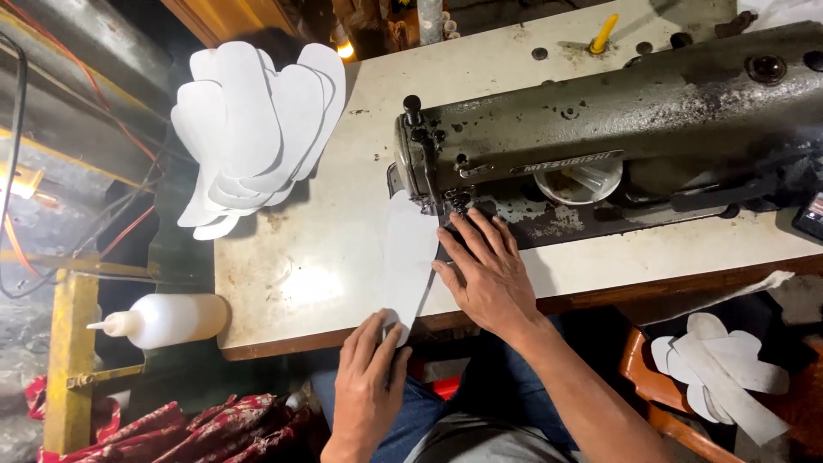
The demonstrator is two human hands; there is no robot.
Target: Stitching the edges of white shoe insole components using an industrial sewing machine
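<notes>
Close to my body: my left hand (pixel 367 387) is at the near edge of the table (pixel 300 283). My fingers are bent and pinch the near tip of a long white sole shape (pixel 408 257).
Left hand grip: thumb and fingers are closed on that tip, so I am holding it.
Right hand: my right hand (pixel 487 273) lies flat just past the left one. My fingers are spread out and loose. They press down on the right edge of the white sole shape and on a dark piece under it.
White sole shape: it lies flat on the table and runs from my left hand up to the needle part of the sewing machine (pixel 600 129). Its far end is right under the needle part.
Down on my right: more white cut pieces (pixel 729 364) lie in a brown tray beside my knee.
Down on my left: a white squeeze bottle (pixel 163 320) lies on its side off the table edge, next to a yellow metal frame (pixel 69 360).
Far left on the table: a pile of white sole shapes (pixel 253 129) fans out and hangs over the table edge.
Far back: a yellow tool (pixel 603 34) sits behind the sewing machine.
</notes>
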